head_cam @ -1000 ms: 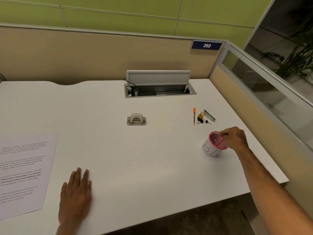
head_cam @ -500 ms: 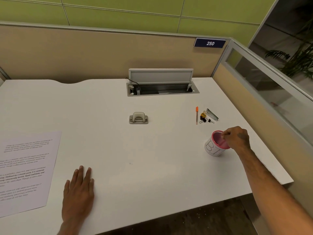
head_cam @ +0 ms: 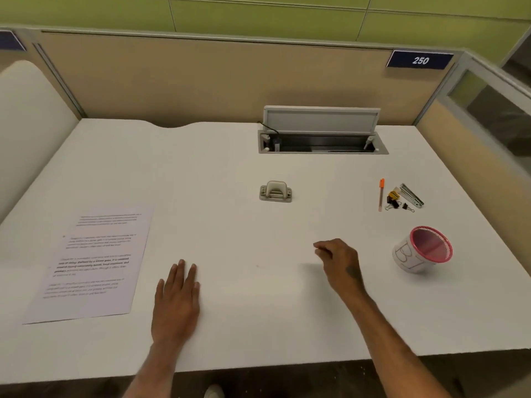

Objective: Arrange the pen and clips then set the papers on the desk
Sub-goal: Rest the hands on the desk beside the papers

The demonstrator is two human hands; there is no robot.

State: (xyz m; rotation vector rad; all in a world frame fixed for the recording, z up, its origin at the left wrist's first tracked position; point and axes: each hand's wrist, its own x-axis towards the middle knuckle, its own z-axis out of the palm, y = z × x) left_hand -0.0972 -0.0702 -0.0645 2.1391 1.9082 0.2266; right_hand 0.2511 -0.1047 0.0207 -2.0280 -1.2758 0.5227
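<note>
An orange-capped pen (head_cam: 381, 195) lies on the white desk (head_cam: 230, 168) at the right, beside a small heap of black and yellow binder clips (head_cam: 396, 201) and a metal clip bar (head_cam: 411, 195). A pink-rimmed mesh cup (head_cam: 422, 249) with a white label stands in front of them. Printed papers (head_cam: 92, 262) lie flat at the left. My left hand (head_cam: 176, 300) rests palm down on the desk, right of the papers. My right hand (head_cam: 339, 264) hovers over the middle of the desk, left of the cup, fingers loosely curled and holding nothing.
A small grey hole punch (head_cam: 275, 191) sits mid-desk. An open cable tray (head_cam: 321, 139) with a raised lid is set into the back of the desk. Beige partitions (head_cam: 201, 81) wall the back and right. The desk's front edge runs close to me.
My right hand let go of the pink cup and moved left toward the desk's middle. The view shifted right, so the papers appear further in. My left hand stays flat.
</note>
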